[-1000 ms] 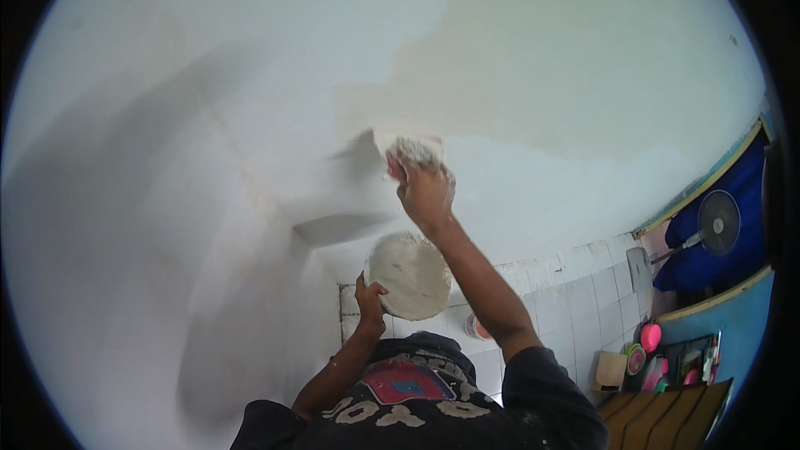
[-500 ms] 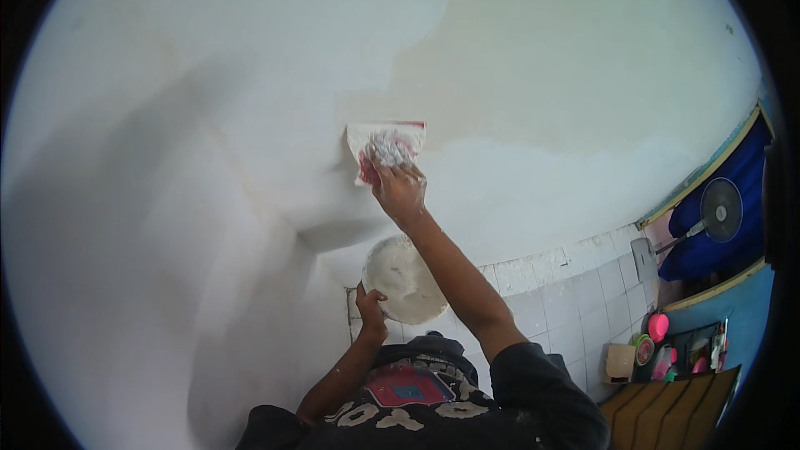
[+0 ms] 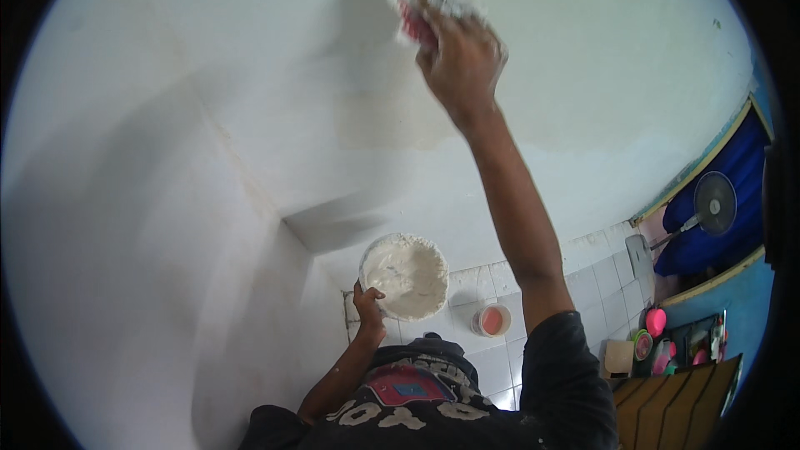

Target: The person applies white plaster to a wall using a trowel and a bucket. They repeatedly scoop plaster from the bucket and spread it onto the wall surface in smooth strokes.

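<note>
High on the white wall, my right hand (image 3: 462, 58) grips a wide scraper (image 3: 446, 4) caked with white paste, red showing at its side. The blade is at the wall over a pale beige-green patch (image 3: 583, 75) of damp-looking coating, casting a shadow to the left. Lower down, my left hand (image 3: 368, 308) holds a round tub (image 3: 404, 275) by its left rim, thumb over the edge. White paste coats its inside and rim.
A corner with a bare white wall (image 3: 125, 267) is at left. Below are white tiles (image 3: 596, 283) and a small container (image 3: 492, 319) with pink contents. At right are a fan (image 3: 714, 204), blue curtain (image 3: 679, 258), colourful plastic items (image 3: 655, 323) and a brown striped surface (image 3: 671, 404).
My right hand has moved the scraper first left, then well up the wall and to the right. The tub stays in my left hand, its paste and the pink container now in fuller view.
</note>
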